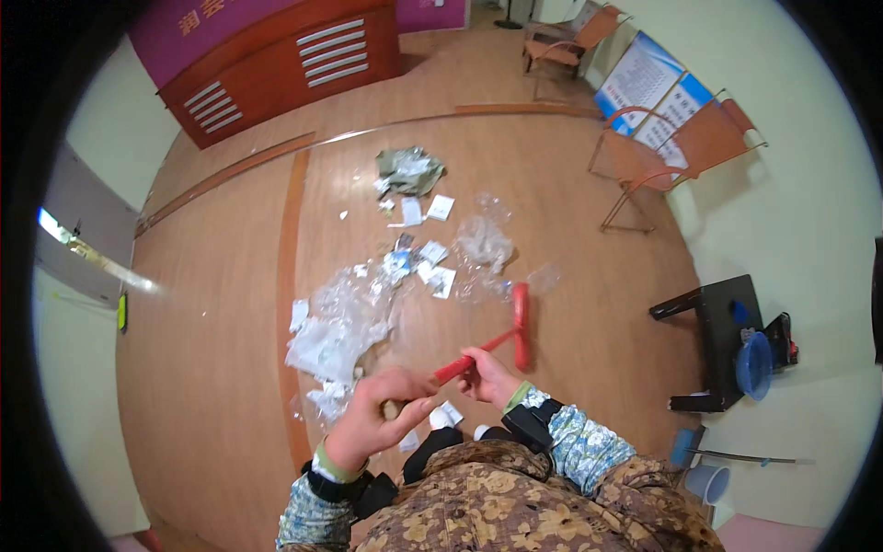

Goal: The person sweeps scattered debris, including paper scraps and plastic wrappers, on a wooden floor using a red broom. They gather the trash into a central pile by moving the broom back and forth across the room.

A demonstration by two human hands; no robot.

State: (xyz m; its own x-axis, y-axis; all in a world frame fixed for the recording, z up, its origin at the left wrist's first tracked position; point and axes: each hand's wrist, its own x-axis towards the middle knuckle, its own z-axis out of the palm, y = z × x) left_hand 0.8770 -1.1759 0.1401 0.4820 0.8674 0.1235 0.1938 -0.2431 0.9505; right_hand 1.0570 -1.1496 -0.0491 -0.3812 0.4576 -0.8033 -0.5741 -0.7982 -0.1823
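My left hand is closed around the top end of the handle of a red mop or broom. Lower on the same handle, my right hand grips the red shaft. The long red head rests on the wood-look floor, beside thin clear plastic. Left of the head lie crumpled plastic bags and scattered white papers. Farther off, a bunched clear bag and a green bag or cloth with plastic on it lie on the floor.
On the right stand a folding chair, a black stool with a blue basin, and a grey bucket. A reddish wooden counter is at the far side. Some papers lie close to my feet.
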